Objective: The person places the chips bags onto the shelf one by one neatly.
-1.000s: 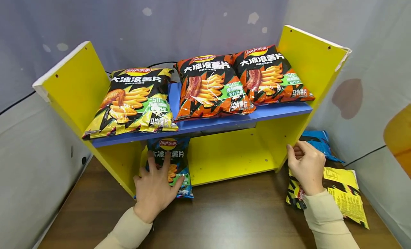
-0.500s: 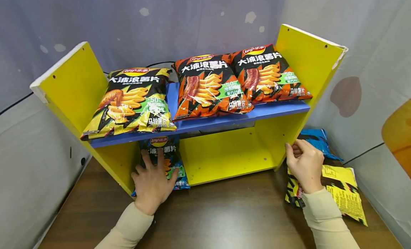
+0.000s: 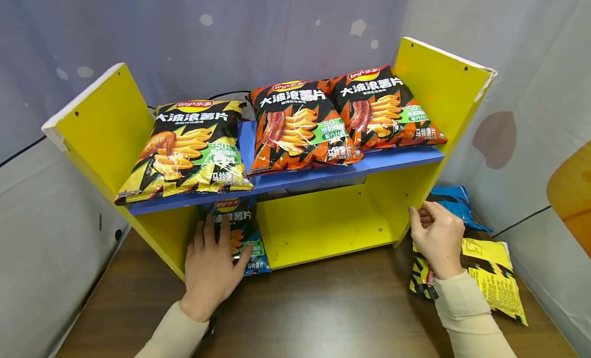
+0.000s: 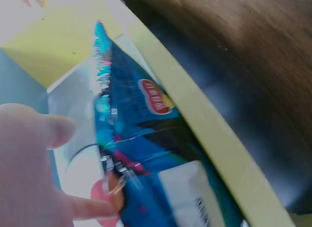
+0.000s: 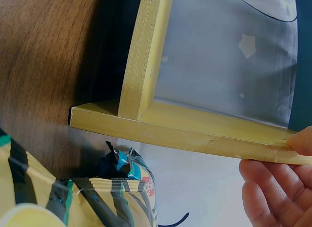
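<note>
A blue Lay's chip bag (image 3: 244, 224) stands at the left end of the lower level of a yellow shelf (image 3: 323, 227). My left hand (image 3: 210, 265) lies over its front with fingers straight, thumb toward the bag's right side. In the left wrist view the same chip bag (image 4: 146, 119) leans inside the shelf, past the thumb and a finger at the left. My right hand (image 3: 438, 240) pinches the front edge of the right side panel. The right wrist view has this panel (image 5: 195, 139) between thumb and fingers (image 5: 265, 188).
On the blue upper board stand a yellow-and-black chip bag (image 3: 194, 147) and two red-and-black ones (image 3: 300, 127). Right of the shelf, a yellow chip bag (image 3: 496, 276) and a blue one (image 3: 454, 204) lie on the wooden table (image 3: 323, 317). A curtain hangs behind.
The blue chip bag under my left hand has gone further back and slightly left into the lower level. My left fingers have drawn together. The right hand keeps its hold on the panel.
</note>
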